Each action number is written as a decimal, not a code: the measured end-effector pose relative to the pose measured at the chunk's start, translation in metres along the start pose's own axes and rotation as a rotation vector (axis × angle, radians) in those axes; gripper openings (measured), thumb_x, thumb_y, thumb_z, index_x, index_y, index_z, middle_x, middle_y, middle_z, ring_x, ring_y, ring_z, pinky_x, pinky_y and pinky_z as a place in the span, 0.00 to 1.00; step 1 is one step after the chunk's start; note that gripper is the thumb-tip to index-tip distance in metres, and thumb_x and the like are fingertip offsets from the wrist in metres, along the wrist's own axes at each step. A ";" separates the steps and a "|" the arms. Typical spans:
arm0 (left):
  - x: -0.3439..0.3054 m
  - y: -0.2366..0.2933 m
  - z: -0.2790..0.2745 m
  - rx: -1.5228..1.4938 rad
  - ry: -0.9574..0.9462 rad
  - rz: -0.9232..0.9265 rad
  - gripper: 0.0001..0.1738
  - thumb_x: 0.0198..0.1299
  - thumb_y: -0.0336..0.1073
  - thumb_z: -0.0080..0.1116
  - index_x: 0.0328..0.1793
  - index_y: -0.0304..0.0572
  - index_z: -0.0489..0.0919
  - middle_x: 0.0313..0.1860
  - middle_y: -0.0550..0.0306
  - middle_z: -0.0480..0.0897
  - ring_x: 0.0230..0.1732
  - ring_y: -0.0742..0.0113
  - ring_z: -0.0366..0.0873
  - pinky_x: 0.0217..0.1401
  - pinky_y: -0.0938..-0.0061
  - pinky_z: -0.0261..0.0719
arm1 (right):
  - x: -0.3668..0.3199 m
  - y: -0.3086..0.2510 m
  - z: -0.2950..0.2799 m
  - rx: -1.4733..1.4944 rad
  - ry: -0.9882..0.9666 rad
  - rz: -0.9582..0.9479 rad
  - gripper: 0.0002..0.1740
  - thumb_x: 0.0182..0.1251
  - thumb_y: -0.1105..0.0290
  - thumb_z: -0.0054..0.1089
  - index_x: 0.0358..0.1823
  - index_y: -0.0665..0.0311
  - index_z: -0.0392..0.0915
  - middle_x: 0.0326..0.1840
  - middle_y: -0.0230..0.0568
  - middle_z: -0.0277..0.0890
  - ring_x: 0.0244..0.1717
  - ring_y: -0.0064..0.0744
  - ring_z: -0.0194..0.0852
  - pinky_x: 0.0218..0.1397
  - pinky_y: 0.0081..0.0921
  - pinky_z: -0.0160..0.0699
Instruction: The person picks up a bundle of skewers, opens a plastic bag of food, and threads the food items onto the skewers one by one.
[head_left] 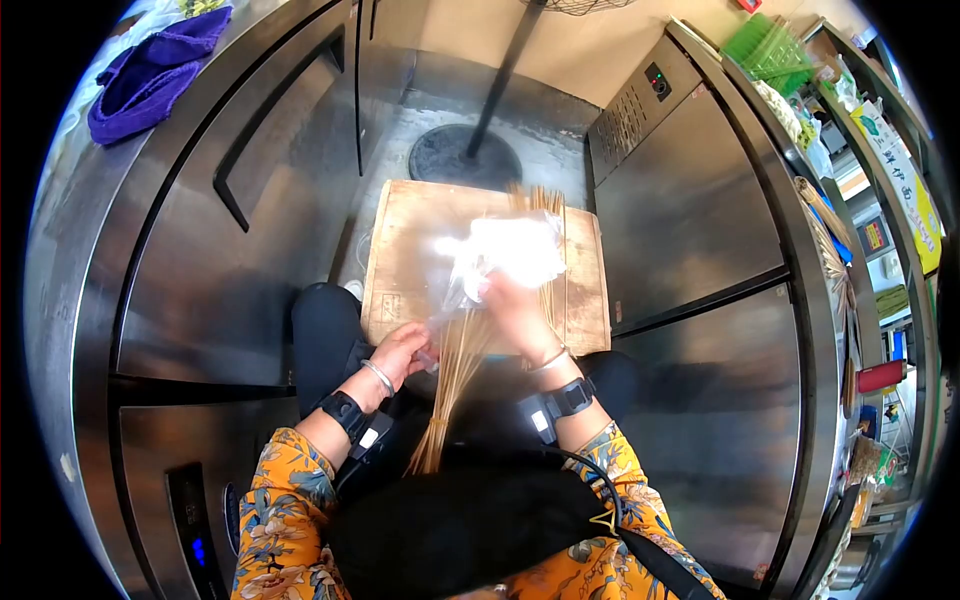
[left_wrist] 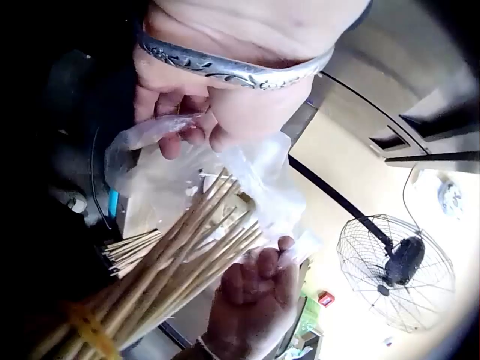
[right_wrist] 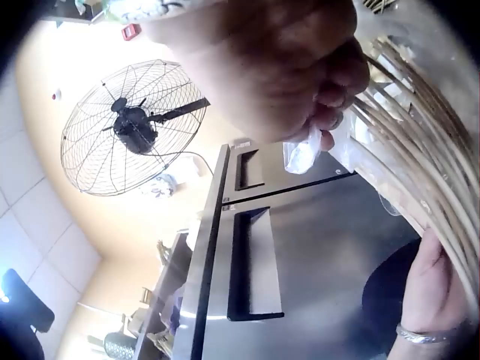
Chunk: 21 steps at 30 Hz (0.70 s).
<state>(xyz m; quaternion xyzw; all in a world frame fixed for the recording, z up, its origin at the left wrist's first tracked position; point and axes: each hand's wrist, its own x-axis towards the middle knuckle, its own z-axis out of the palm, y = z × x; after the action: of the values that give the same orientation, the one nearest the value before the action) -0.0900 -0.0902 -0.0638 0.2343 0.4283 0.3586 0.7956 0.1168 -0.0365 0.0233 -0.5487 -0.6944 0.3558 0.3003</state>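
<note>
A bundle of thin bamboo skewers [head_left: 450, 375] slants across the lap, its upper ends inside a clear plastic bag [left_wrist: 259, 172]. A yellow band [left_wrist: 91, 330] wraps the bundle near its lower end. My left hand [head_left: 402, 350] pinches the bag's edge, left of the skewers. On the other side, my right hand [head_left: 513, 312] grips the bag with curled fingers, a bit of plastic poking out in the right wrist view. Glare whitens much of the bag in the head view. More loose skewers [head_left: 548, 202] lie behind it on a wooden board [head_left: 400, 225].
Steel cabinets [head_left: 230, 300] close in on the left, and another steel cabinet [head_left: 700, 220] stands on the right. A fan's round base [head_left: 440, 150] is on the floor beyond the board. Packed shelves [head_left: 880, 300] line the far right; a purple cloth [head_left: 150, 80] lies upper left.
</note>
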 end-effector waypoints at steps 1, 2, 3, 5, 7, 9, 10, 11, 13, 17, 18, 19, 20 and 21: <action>0.002 -0.004 -0.002 0.039 0.012 -0.019 0.10 0.68 0.38 0.46 0.51 0.49 0.74 0.38 0.63 0.78 0.42 0.70 0.78 0.46 0.74 0.76 | 0.001 0.002 -0.001 0.031 -0.012 0.020 0.14 0.70 0.59 0.47 0.41 0.61 0.76 0.33 0.45 0.76 0.36 0.40 0.75 0.43 0.33 0.72; 0.002 -0.005 -0.001 0.078 0.024 -0.037 0.10 0.68 0.38 0.46 0.51 0.50 0.75 0.37 0.64 0.78 0.41 0.71 0.77 0.45 0.75 0.77 | 0.000 0.002 -0.002 0.044 -0.021 0.029 0.14 0.70 0.59 0.47 0.41 0.61 0.75 0.33 0.44 0.75 0.36 0.38 0.74 0.43 0.32 0.72; 0.002 -0.007 0.001 0.097 0.007 -0.047 0.10 0.68 0.37 0.45 0.51 0.50 0.75 0.39 0.65 0.78 0.41 0.72 0.78 0.45 0.75 0.77 | 0.000 0.002 -0.003 0.057 -0.029 0.039 0.14 0.70 0.59 0.47 0.40 0.61 0.75 0.32 0.43 0.75 0.36 0.36 0.74 0.43 0.32 0.71; 0.002 -0.009 0.008 0.134 -0.026 -0.067 0.11 0.69 0.35 0.43 0.52 0.52 0.76 0.42 0.66 0.80 0.42 0.74 0.79 0.46 0.77 0.78 | 0.000 -0.001 -0.005 0.088 -0.049 0.057 0.14 0.70 0.59 0.47 0.40 0.61 0.75 0.32 0.42 0.75 0.36 0.35 0.73 0.44 0.31 0.71; 0.007 -0.019 0.008 0.124 -0.092 -0.100 0.12 0.68 0.35 0.45 0.55 0.46 0.75 0.41 0.61 0.81 0.40 0.71 0.80 0.44 0.77 0.80 | -0.002 -0.006 -0.006 0.126 -0.072 0.071 0.15 0.70 0.57 0.47 0.40 0.61 0.75 0.32 0.41 0.75 0.36 0.34 0.74 0.44 0.31 0.71; 0.001 -0.016 0.024 0.097 -0.164 -0.120 0.13 0.68 0.35 0.46 0.55 0.42 0.75 0.39 0.59 0.82 0.39 0.69 0.81 0.43 0.76 0.80 | 0.000 -0.004 -0.004 0.112 -0.084 0.114 0.16 0.70 0.57 0.47 0.40 0.61 0.76 0.32 0.41 0.75 0.36 0.34 0.73 0.45 0.30 0.71; 0.001 -0.015 0.030 0.035 -0.233 -0.137 0.16 0.67 0.36 0.47 0.57 0.37 0.74 0.38 0.55 0.82 0.37 0.65 0.81 0.43 0.74 0.81 | 0.001 -0.003 -0.002 0.106 -0.089 0.134 0.16 0.70 0.56 0.47 0.40 0.61 0.76 0.32 0.41 0.75 0.36 0.34 0.73 0.45 0.30 0.71; 0.008 -0.015 0.032 -0.009 -0.342 -0.153 0.17 0.67 0.37 0.48 0.56 0.35 0.75 0.38 0.53 0.81 0.39 0.64 0.81 0.44 0.72 0.81 | 0.002 0.000 0.000 0.086 -0.075 0.105 0.16 0.70 0.56 0.47 0.40 0.61 0.76 0.32 0.41 0.75 0.36 0.34 0.73 0.45 0.30 0.71; 0.013 -0.018 0.034 0.104 -0.431 -0.104 0.18 0.66 0.39 0.50 0.57 0.34 0.74 0.37 0.53 0.81 0.41 0.63 0.81 0.47 0.70 0.81 | 0.001 0.007 0.004 0.045 -0.047 0.054 0.17 0.70 0.55 0.46 0.41 0.61 0.76 0.32 0.41 0.75 0.36 0.33 0.73 0.45 0.30 0.71; 0.001 -0.010 0.042 -0.002 -0.423 -0.175 0.20 0.65 0.39 0.53 0.59 0.34 0.72 0.38 0.53 0.81 0.46 0.61 0.80 0.52 0.70 0.80 | -0.002 0.002 -0.002 0.075 -0.036 0.067 0.15 0.69 0.57 0.48 0.40 0.61 0.76 0.31 0.39 0.75 0.35 0.31 0.72 0.44 0.29 0.71; -0.002 -0.008 0.045 -0.042 -0.424 -0.181 0.21 0.64 0.39 0.54 0.59 0.34 0.72 0.38 0.53 0.81 0.47 0.61 0.80 0.53 0.69 0.79 | -0.002 0.002 0.000 0.101 -0.032 0.059 0.15 0.69 0.58 0.48 0.40 0.61 0.76 0.31 0.39 0.75 0.35 0.30 0.72 0.44 0.28 0.71; -0.004 -0.007 0.047 -0.081 -0.425 -0.188 0.21 0.64 0.39 0.54 0.59 0.34 0.71 0.39 0.53 0.81 0.47 0.61 0.80 0.54 0.69 0.79 | -0.003 0.001 0.001 0.128 -0.028 0.050 0.14 0.69 0.58 0.49 0.40 0.62 0.76 0.30 0.38 0.75 0.35 0.30 0.72 0.43 0.28 0.71; -0.004 -0.008 0.048 -0.110 -0.419 -0.180 0.21 0.64 0.40 0.54 0.59 0.34 0.72 0.38 0.53 0.81 0.47 0.61 0.80 0.54 0.69 0.79 | -0.003 -0.002 0.001 0.130 -0.034 0.067 0.14 0.69 0.59 0.49 0.39 0.62 0.76 0.30 0.38 0.75 0.35 0.29 0.71 0.44 0.27 0.71; -0.005 -0.010 0.049 -0.137 -0.414 -0.172 0.22 0.64 0.40 0.55 0.58 0.34 0.72 0.38 0.53 0.81 0.47 0.61 0.80 0.54 0.69 0.79 | -0.004 -0.007 -0.001 0.132 -0.040 0.083 0.13 0.69 0.60 0.49 0.39 0.62 0.76 0.30 0.37 0.75 0.35 0.28 0.71 0.44 0.27 0.71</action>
<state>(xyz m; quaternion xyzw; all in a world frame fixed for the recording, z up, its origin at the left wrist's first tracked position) -0.0470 -0.1038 -0.0423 0.2110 0.2491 0.2622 0.9081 0.1141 -0.0411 0.0296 -0.5489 -0.6519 0.4238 0.3067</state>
